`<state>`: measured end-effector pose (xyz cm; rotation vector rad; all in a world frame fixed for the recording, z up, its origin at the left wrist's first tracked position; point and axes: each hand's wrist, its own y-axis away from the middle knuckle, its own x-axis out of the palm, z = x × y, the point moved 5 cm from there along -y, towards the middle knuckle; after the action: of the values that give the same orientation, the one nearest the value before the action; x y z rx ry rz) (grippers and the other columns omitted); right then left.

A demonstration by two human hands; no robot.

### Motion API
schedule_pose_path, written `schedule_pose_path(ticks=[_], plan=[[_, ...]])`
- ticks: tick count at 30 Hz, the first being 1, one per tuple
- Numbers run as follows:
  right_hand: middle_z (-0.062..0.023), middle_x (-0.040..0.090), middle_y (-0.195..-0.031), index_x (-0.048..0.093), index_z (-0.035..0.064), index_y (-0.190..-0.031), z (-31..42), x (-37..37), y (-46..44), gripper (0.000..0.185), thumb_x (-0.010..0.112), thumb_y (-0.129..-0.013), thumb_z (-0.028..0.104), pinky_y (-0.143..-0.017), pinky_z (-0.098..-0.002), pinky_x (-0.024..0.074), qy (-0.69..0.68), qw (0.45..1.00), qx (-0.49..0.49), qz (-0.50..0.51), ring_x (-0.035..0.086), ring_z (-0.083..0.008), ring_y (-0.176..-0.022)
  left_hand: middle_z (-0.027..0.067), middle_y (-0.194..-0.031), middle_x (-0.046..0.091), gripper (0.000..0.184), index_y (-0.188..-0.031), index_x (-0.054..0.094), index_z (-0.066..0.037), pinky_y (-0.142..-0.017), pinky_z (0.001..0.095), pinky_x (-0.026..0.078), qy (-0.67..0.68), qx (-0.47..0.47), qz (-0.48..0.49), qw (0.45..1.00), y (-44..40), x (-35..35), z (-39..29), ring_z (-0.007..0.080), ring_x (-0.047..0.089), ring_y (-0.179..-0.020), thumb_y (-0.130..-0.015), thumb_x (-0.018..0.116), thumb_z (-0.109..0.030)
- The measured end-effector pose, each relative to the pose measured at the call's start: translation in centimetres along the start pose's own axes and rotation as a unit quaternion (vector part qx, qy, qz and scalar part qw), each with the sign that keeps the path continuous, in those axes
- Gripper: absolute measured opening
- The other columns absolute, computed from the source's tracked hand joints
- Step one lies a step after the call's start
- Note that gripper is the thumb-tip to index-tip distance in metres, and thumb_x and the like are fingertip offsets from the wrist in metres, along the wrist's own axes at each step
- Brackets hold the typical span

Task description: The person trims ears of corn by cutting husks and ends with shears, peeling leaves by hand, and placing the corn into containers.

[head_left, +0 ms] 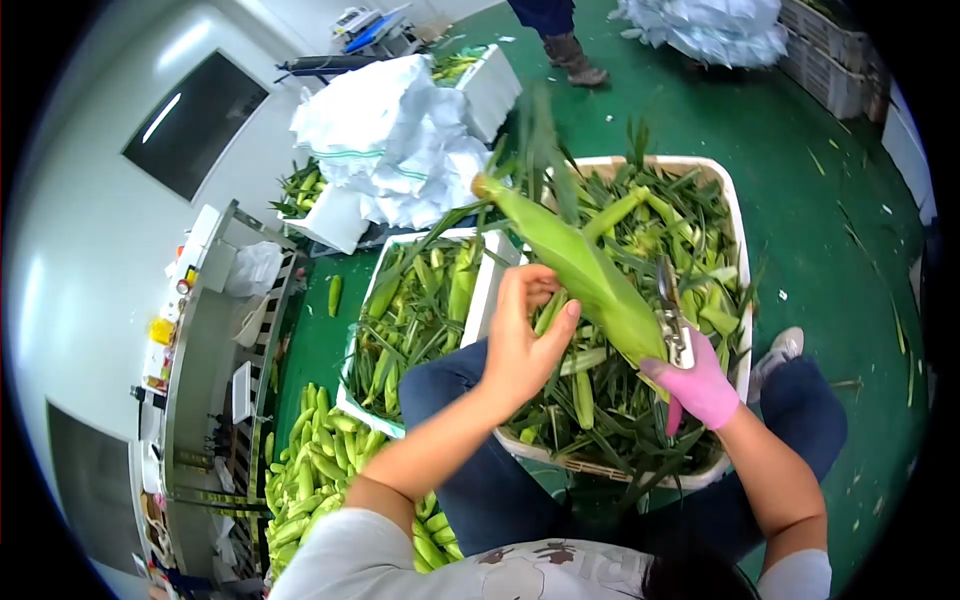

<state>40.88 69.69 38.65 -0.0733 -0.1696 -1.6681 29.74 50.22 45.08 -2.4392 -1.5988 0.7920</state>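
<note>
A long green ear of corn in its husk [580,262] lies diagonally above a large white bin [742,230] full of husks and leaves. My right hand [695,382], in a pink glove, is closed round metal pruning shears [672,310] and holds the ear's lower end with the thumb. The shears' blades point up beside the ear. My bare left hand [530,330] is at the ear's left side, thumb and fingers apart and curved, next to a small green husk piece. Whether its fingertips touch the ear is unclear.
Left of the bin stands a white foam box [484,290] of corn. Piled ears [320,460] lie on the floor at lower left. White sacks [390,130] and more boxes are behind. A person's leg and boot [570,55] show at the top. Shelving [205,370] lines the left wall.
</note>
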Motion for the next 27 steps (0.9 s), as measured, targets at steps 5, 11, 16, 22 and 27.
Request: schedule_pose_path(ticks=[5,11,16,22,27], plan=[[-0.0077,0.065,-0.094,0.058,-0.0004,-0.115,0.1,1.5,0.4,0.042,0.073,-0.079,0.016,-0.079,-0.0314,0.0496,0.189,0.979,-0.062,0.049,0.058,-0.0179,-0.081,0.0166,-0.124,0.060,0.052,-0.139,0.038,-0.008,-0.101,0.0416,0.049,0.308,-0.206,-0.143,0.918,2.5,4.2,4.9,0.0281,0.057,-0.120,-0.105,0.042,-0.047],[-0.0103,0.067,-0.090,0.057,-0.0035,-0.114,-2.3,-3.7,-1.1,0.044,0.071,-0.080,0.020,-0.077,-0.0323,0.0523,0.082,0.990,0.019,-0.115,0.065,-0.0188,-0.082,0.0153,-0.148,0.047,0.063,-0.133,0.047,-0.009,-0.114,0.0606,0.030,0.587,-0.246,-0.075,0.768,2.0,2.9,10.1,0.0323,0.041,-0.141,-0.098,0.040,-0.061],[-0.0159,0.066,-0.098,0.057,0.0048,-0.111,0.8,-4.5,-0.9,0.059,0.081,-0.069,0.038,-0.083,-0.0430,0.0528,0.541,0.831,-0.031,-0.121,0.066,-0.0373,-0.093,0.0151,-0.112,0.063,0.043,-0.127,0.047,-0.005,-0.085,0.0464,0.056,0.317,-0.322,-0.056,0.891,2.5,0.3,10.0,0.0284,0.065,-0.101,-0.099,0.052,-0.037],[-0.0238,0.058,-0.113,0.048,-0.0047,-0.130,0.3,-1.0,0.2,0.074,0.080,-0.075,0.033,-0.094,-0.0403,0.0488,0.290,0.957,-0.003,0.017,0.061,-0.0381,-0.102,0.0172,-0.107,0.069,0.063,-0.132,0.050,-0.001,-0.085,0.0354,0.053,-0.154,-0.152,0.156,0.964,3.3,2.3,3.6,0.0286,0.070,-0.096,-0.080,0.077,-0.025],[-0.0241,0.060,-0.114,0.047,-0.0032,-0.133,-0.7,-1.6,-0.1,0.078,0.079,-0.072,0.033,-0.091,-0.0410,0.0507,0.368,0.916,-0.158,0.027,0.062,-0.0397,-0.101,0.0131,-0.106,0.068,0.064,-0.133,0.051,0.003,-0.085,0.0332,0.051,-0.182,-0.147,0.280,0.931,3.2,3.3,2.5,0.0222,0.066,-0.093,-0.079,0.077,-0.019]])
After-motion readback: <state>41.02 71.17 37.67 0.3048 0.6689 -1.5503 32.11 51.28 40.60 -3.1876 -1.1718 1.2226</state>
